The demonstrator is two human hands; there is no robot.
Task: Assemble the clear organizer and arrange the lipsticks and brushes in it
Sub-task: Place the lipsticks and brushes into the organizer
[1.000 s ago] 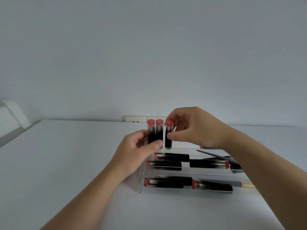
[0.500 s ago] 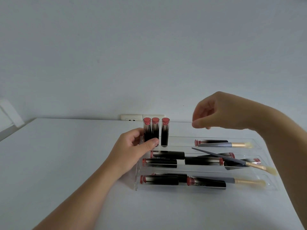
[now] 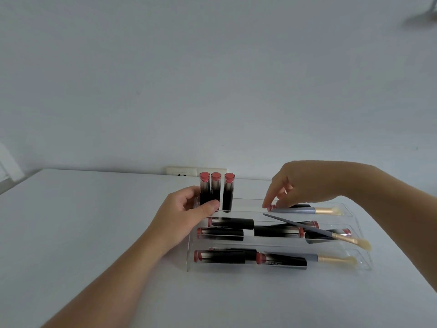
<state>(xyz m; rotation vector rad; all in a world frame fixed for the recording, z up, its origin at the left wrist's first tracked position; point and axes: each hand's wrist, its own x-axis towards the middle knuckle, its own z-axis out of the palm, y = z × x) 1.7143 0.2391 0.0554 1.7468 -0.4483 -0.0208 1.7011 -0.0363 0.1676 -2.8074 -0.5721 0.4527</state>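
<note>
Gripping two upright lipsticks [image 3: 210, 189], left hand [image 3: 189, 216]; right hand [image 3: 305, 183] fingertips pinch a lying lipstick [image 3: 293, 206].

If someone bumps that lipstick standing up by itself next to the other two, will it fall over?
Probably, yes. The upright black lipstick tube with a pink cap is tall and narrow, and nothing holds it, so it likely tips easily. The left hand only steadies the two neighbouring tubes. Being round, it would probably roll once down, though the clear organizer walls may stop it.
</note>
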